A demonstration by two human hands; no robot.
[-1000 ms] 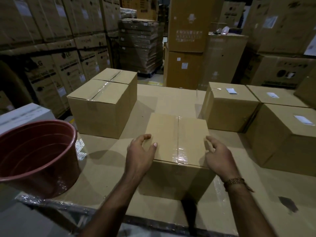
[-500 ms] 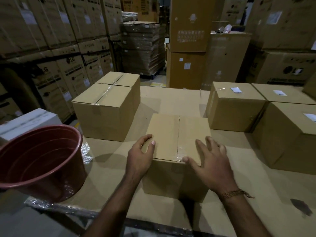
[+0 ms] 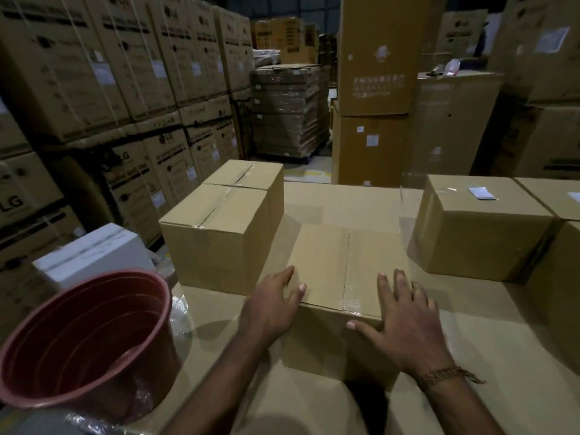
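- While I stood by the worktop, the box sat on it straight ahead of the person, between the left box and the right box and apart from both.
- The left grip was wide, palm against the near left corner, thumb on the lid, forefinger straight along the left edge.
- The right grip was wide too, fingers spread flat on the lid by the near right corner, thumb along the near edge.
- The taped seam ran from near to far, so the long axis seemed to point away from the person. Both grips were equally close, one to each side, so I judged any push or lift would start square.
- The left grip's other fingers were hidden behind the hand, and the box's near face lay in shadow. The bucket on the left was cut off by the frame's edge.
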